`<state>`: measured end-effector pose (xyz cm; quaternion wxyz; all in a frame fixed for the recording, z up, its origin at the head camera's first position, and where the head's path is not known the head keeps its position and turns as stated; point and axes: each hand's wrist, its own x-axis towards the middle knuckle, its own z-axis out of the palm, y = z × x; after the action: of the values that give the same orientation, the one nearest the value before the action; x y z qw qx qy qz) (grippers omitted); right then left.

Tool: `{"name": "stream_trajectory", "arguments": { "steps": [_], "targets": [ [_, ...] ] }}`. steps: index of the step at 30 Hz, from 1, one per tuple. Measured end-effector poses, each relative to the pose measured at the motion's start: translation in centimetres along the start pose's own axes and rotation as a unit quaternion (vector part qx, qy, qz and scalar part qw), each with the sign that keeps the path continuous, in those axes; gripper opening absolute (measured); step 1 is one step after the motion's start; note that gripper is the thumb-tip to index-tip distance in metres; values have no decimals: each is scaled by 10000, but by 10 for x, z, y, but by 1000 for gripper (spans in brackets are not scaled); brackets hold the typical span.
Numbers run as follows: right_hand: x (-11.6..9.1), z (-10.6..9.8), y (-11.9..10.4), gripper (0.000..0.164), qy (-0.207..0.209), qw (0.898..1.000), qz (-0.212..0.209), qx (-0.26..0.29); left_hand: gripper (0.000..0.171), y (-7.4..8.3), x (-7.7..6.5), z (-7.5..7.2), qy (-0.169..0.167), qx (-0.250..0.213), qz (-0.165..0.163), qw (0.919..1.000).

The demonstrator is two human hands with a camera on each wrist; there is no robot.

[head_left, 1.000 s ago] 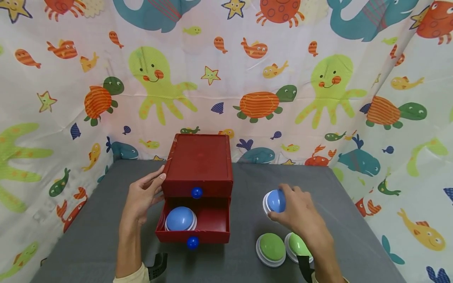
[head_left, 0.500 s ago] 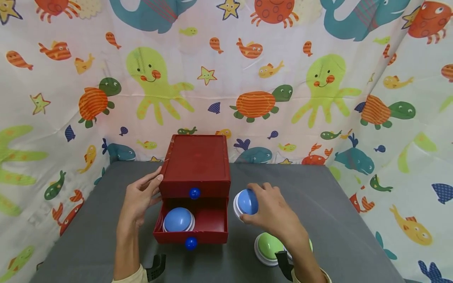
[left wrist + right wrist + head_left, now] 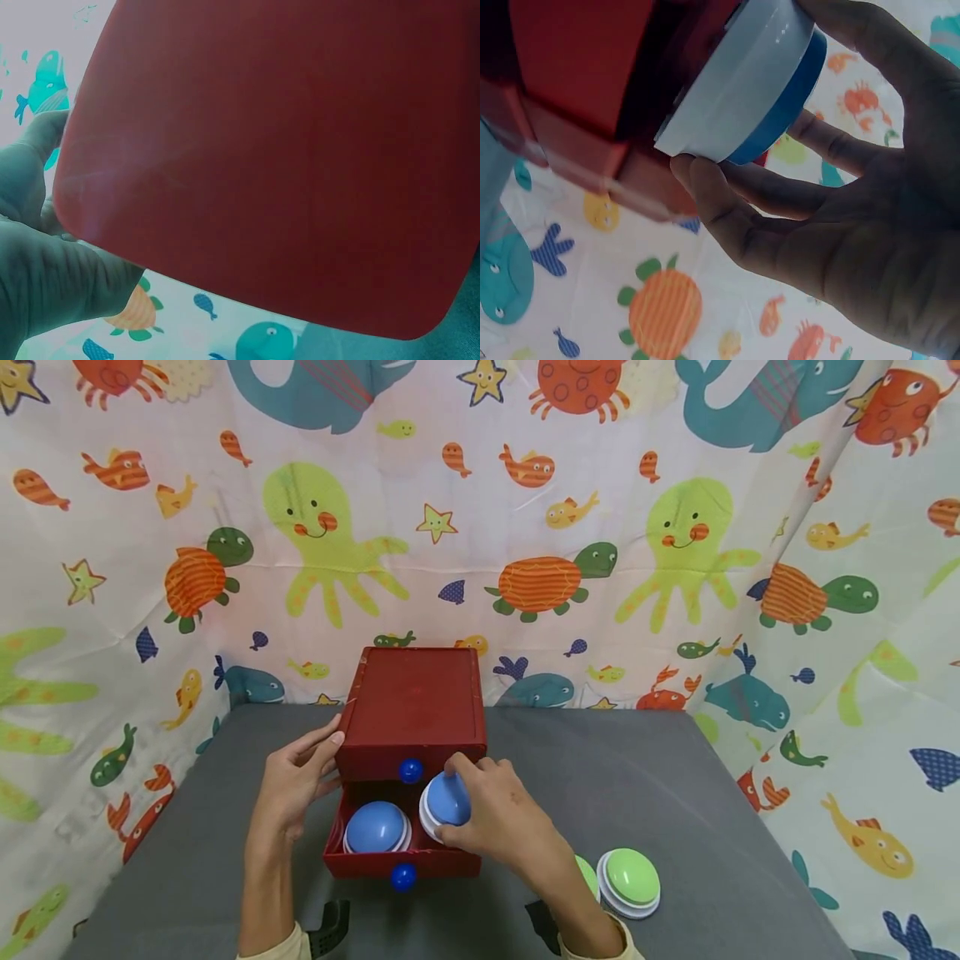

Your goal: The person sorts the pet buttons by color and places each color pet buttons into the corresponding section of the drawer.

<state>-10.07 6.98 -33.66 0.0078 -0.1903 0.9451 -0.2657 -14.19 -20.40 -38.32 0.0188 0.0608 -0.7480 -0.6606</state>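
My left hand (image 3: pixel 296 772) touches the left side of a red two-drawer box (image 3: pixel 415 702), fingertips along its edge. Its lower drawer (image 3: pixel 375 864) is pulled out, with a blue-domed push button (image 3: pixel 377 827) on a white base inside, on the left. Another blue push button (image 3: pixel 448 799), tilted, is pinched by its white rim in my right hand (image 3: pixel 502 806), over the right part of that drawer. The right wrist view shows thumb and fingers round the white base (image 3: pixel 742 82). In the left wrist view the red box panel (image 3: pixel 285 165) hides the fingertips.
Two green push buttons lie on the grey table (image 3: pixel 660 777) at the right front; one green button (image 3: pixel 632 877) shows whole, the other is partly behind my right forearm. Blue ball knobs, such as the lower knob (image 3: pixel 403 877), stick out from both drawers. A patterned curtain (image 3: pixel 450 560) stands behind.
My right hand has carried the blue push button leftward from the table's right side to over the open drawer. The left hand stays at the box.
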Motion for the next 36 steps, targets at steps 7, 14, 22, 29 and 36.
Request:
{"name": "stream_trajectory", "arguments": {
  "steps": [7,14,22,29,36],
  "targets": [
    [5,29,-5,63,-74,9989,-19,-459,63,-1,-3,1,47,5,-43,10000],
    [13,40,-5,59,-23,9921,-63,-1252,63,0,-3,1,12,-10,-9,10000],
    [20,48,-9,53,-151,9820,-139,-1879,63,1,-4,2,-8,-26,-21,10000],
    [20,47,-9,39,-248,9788,-407,-1991,62,1,-3,1,-18,-44,-16,10000],
    [15,47,-11,33,-180,9759,-493,-2119,62,1,-2,1,-13,14,-49,10000]
  ]
}}
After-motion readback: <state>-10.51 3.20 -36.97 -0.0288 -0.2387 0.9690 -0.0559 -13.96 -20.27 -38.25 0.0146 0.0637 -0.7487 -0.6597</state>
